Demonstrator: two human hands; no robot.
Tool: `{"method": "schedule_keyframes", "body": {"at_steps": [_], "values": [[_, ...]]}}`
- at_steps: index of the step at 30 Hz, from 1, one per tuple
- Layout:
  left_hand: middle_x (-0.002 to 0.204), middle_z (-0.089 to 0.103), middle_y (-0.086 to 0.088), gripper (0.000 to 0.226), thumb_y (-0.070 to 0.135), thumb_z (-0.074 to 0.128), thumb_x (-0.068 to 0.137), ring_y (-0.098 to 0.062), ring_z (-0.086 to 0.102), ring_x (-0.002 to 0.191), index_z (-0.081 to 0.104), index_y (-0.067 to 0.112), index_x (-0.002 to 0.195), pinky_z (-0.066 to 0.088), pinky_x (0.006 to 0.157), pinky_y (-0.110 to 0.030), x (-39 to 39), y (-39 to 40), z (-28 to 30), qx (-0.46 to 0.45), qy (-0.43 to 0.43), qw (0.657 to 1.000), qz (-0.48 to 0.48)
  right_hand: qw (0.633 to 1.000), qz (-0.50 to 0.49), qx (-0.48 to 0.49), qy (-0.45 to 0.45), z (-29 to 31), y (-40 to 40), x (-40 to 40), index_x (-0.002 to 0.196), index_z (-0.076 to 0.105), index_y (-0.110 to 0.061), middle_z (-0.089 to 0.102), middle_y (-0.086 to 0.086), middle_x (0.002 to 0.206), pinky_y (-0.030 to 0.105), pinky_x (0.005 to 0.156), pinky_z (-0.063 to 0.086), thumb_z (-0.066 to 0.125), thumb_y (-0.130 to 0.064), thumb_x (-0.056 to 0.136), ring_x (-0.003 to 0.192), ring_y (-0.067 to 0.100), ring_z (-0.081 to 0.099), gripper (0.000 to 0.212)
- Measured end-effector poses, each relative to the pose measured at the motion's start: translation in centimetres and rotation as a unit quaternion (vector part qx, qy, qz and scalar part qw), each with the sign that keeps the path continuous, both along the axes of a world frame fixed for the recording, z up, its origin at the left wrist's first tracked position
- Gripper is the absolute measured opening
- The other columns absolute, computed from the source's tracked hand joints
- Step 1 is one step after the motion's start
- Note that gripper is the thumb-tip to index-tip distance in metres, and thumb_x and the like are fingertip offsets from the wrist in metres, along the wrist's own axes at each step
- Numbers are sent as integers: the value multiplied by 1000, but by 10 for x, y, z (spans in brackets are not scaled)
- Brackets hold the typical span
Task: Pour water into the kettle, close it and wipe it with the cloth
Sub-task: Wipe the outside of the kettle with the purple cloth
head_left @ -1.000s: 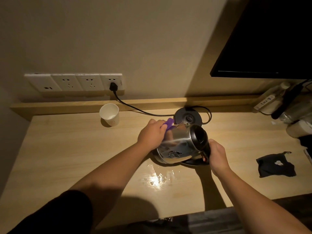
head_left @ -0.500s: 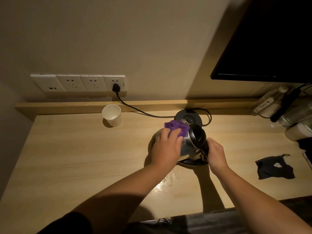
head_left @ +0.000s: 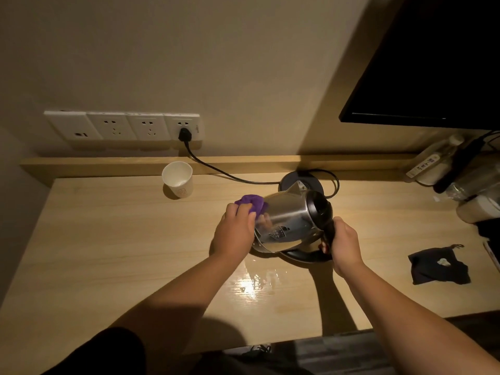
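Note:
A steel kettle (head_left: 290,220) with a black lid stands tilted on the wooden desk, its lid shut and its spout toward the wall. My right hand (head_left: 345,243) grips its black handle on the right side. My left hand (head_left: 235,230) holds a bunched purple cloth (head_left: 251,203) against the kettle's left wall. The kettle's black base (head_left: 301,181) sits just behind it, with nothing on it.
A white paper cup (head_left: 178,182) stands at the back left. A black cord (head_left: 216,169) runs from the wall socket (head_left: 185,128) to the base. A wet patch (head_left: 257,282) shines on the desk in front of the kettle. A dark pouch (head_left: 437,266) and bottles (head_left: 438,163) lie right.
My left hand has slid with the cloth from the top of the kettle down to its left side. The right hand has kept its hold on the handle.

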State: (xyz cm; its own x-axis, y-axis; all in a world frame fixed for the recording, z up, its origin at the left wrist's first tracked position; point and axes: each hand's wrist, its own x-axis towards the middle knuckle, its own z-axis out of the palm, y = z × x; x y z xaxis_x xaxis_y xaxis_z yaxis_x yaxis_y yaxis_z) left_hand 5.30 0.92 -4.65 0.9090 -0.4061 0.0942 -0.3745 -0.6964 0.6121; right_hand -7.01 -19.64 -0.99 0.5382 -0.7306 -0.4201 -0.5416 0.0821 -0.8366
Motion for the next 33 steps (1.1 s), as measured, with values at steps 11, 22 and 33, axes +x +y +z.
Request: {"method": "schedule_keyframes", "body": {"at_steps": [11, 22, 33], "values": [[105, 55, -10, 38, 30, 57, 86, -24, 54, 90, 48, 19, 121, 48, 73, -33, -25, -43, 27, 12, -238, 958, -157, 998, -44, 42, -4, 3, 11, 13, 83, 55, -10, 50, 10, 66, 38, 62, 42, 35, -31, 100, 63, 23, 48, 34], [105, 56, -9, 25, 29, 45, 96, -22, 55, 83, 51, 17, 117, 48, 68, -32, 6, -15, 22, 35, -91, 993, -61, 996, -82, 45, -4, 13, 9, 22, 79, 52, -12, 45, 9, 67, 42, 64, 38, 37, -31, 96, 67, 27, 44, 29], [110, 55, -14, 61, 23, 73, 78, -29, 54, 92, 43, 23, 130, 49, 75, -39, -15, -22, 30, 79, -181, 954, -228, 994, -76, 79, 17, 17, 8, 25, 83, 55, -13, 47, 6, 65, 36, 62, 41, 37, -33, 98, 60, 20, 46, 31]]}}
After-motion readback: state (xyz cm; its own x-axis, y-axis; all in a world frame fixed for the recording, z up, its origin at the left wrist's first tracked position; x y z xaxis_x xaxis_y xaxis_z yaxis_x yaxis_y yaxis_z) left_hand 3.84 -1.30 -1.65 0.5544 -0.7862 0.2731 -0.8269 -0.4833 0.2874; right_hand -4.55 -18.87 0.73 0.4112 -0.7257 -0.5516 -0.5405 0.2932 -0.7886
